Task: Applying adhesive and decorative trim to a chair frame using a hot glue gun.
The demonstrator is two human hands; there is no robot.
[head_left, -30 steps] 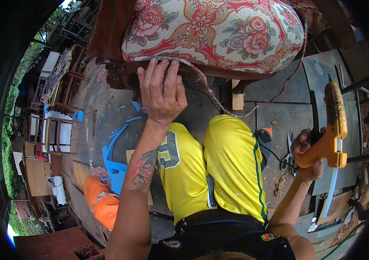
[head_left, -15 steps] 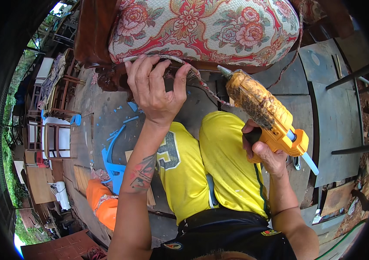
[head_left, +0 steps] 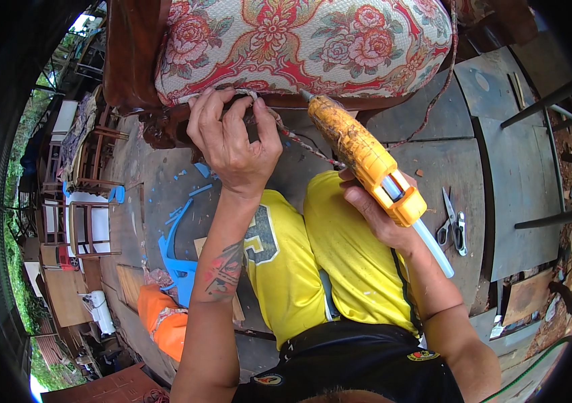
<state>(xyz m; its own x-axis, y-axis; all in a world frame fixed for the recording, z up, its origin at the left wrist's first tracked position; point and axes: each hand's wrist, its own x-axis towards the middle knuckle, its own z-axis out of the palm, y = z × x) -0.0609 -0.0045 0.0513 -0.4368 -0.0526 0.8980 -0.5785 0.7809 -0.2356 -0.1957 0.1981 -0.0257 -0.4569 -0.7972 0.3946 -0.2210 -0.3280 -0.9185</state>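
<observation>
A floral upholstered seat [head_left: 299, 47] in a dark wood frame fills the far side. Along its lower front edge runs a thin fabric piping cord [head_left: 296, 138], whose loose length hangs down and loops up on the right. My left hand [head_left: 239, 141] pinches this cord against the edge, with thumb and forefinger close to it. In my right hand [head_left: 380, 218] is a yellow, stained hot glue gun [head_left: 360, 151]; a pale glue stick [head_left: 434, 248] sticks out of its rear. The nozzle sits at the seat's edge, just right of my left fingers. The gun hides part of my right fingers.
Scissors [head_left: 451, 225] lie on the floor boards to the right. Left of my knees are a broken blue plastic piece [head_left: 180, 265], blue scraps and an orange cloth [head_left: 163, 322]. Wooden chairs [head_left: 91, 221] stand farther left. Dark metal legs [head_left: 548, 219] reach in from the right.
The glue gun has moved left, its nozzle now at the seat's edge. My left fingers have closed in on the cord. The scissors have come into fuller sight, and the view has shifted slightly.
</observation>
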